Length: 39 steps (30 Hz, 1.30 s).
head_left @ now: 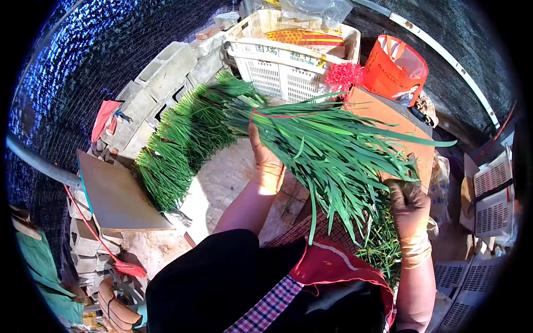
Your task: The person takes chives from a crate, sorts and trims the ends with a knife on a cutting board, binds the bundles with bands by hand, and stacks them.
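A large bunch of Chinese chives [333, 147] lies across my view, bound near its pale stem end with a thin red tie [283, 115]. My left hand [265, 158] grips it from below, close to the tie; the leaves hide most of its fingers. At the leaf tips, my right hand [410, 202] has its fingers curled closed on the ends of some leaves. Both hands wear tan, stained gloves. Beyond my left hand, more chive bunches [180, 130] are lined up in a curved row on the pale work surface [222, 172]. Loose leaf scraps [383, 244] lie below the held bunch.
Behind stands a white plastic crate [283, 72], with a bundle of red ties [343, 76] at its corner. A red bag [395, 69] is at the back right. Concrete blocks [166, 69] and a leaning board [119, 194] border the left. More crates [494, 186] stand at right.
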Available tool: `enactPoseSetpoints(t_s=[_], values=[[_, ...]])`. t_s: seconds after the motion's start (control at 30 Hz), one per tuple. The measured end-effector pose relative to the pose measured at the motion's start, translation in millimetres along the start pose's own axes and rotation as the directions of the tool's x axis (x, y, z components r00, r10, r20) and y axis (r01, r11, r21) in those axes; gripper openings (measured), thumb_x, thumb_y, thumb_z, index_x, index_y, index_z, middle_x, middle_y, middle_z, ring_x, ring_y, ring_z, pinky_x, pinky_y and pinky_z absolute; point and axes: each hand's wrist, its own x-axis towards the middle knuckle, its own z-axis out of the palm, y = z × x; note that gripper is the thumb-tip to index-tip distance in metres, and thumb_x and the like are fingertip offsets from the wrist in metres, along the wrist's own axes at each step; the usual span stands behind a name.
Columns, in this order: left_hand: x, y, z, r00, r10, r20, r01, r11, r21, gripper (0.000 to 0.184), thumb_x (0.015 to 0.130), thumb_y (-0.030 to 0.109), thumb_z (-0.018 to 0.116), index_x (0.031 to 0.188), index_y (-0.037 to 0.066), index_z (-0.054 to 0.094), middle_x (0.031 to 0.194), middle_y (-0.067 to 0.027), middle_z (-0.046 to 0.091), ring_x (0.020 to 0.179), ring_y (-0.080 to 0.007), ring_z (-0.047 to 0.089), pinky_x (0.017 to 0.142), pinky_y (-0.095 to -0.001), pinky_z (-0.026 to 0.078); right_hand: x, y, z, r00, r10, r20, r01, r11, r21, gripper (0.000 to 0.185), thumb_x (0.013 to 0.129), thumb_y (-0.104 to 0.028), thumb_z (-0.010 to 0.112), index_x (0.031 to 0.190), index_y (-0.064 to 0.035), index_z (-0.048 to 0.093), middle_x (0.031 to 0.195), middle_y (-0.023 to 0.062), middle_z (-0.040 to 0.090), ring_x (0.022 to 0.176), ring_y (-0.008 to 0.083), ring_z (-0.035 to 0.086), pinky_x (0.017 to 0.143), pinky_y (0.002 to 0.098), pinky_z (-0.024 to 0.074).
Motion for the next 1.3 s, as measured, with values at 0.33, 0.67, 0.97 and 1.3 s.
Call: enactPoseSetpoints(t_s=[0.33, 0.67, 0.97, 1.3], values=[[-4.9, 2.5, 13.9, 1.000, 0.021, -0.015, -0.020, 0.998, 0.059, 0.072, 0.071, 0.058, 0.058, 0.122, 0.009, 0.045, 0.119, -0.0093, 0.050, 0.107, -0.0270, 0.047, 0.094, -0.0423, 0.038, 3.8, -7.0, 9.7, 0.987, -0.052, 0.153, 0.057, 0.998, -0.026, 0.029, 0.070, 0.006, 0.055, 0.098, -0.0012, 0.062, 0.086, 0.0039, 0.061, 0.071, 0.0090, 0.052, 0.064, 0.0223, 0.0417], [-2.5, 3.1, 10.5, 0.999, 0.051, 0.011, -0.052, 0.995, 0.080, 0.075, 0.070, 0.060, 0.059, 0.124, 0.010, 0.042, 0.120, -0.0088, 0.049, 0.108, -0.0265, 0.047, 0.093, -0.0416, 0.038, 14.8, 12.6, 17.0, 0.954, -0.142, 0.265, 0.133, 0.990, 0.050, 0.042, 0.073, 0.002, 0.061, 0.113, 0.0001, 0.048, 0.099, 0.0088, 0.058, 0.086, 0.0157, 0.056, 0.073, 0.0274, 0.0464], [-5.5, 2.4, 12.4, 0.996, -0.010, -0.089, 0.007, 0.999, -0.032, 0.073, 0.073, 0.060, 0.055, 0.122, 0.008, 0.044, 0.119, -0.0102, 0.050, 0.108, -0.0263, 0.047, 0.093, -0.0424, 0.039, 16.5, 27.5, 23.6, 0.951, -0.041, 0.305, 0.201, 0.834, -0.513, 0.032, 0.079, -0.030, 0.056, 0.099, -0.0053, 0.061, 0.093, 0.0129, 0.063, 0.082, 0.0297, 0.060, 0.073, 0.0369, 0.0461], [4.6, 5.5, -2.0, 0.976, 0.213, -0.047, -0.216, 0.975, -0.058, 0.057, 0.074, 0.048, 0.063, 0.113, 0.010, 0.049, 0.103, -0.0056, 0.056, 0.095, -0.0208, 0.054, 0.087, -0.0365, 0.044, 29.4, 189.3, 26.9, 0.992, 0.111, 0.064, -0.103, 0.989, -0.109, 0.033, 0.080, -0.022, 0.056, 0.104, 0.0010, 0.057, 0.103, 0.0106, 0.061, 0.093, 0.0245, 0.057, 0.080, 0.0313, 0.0443]])
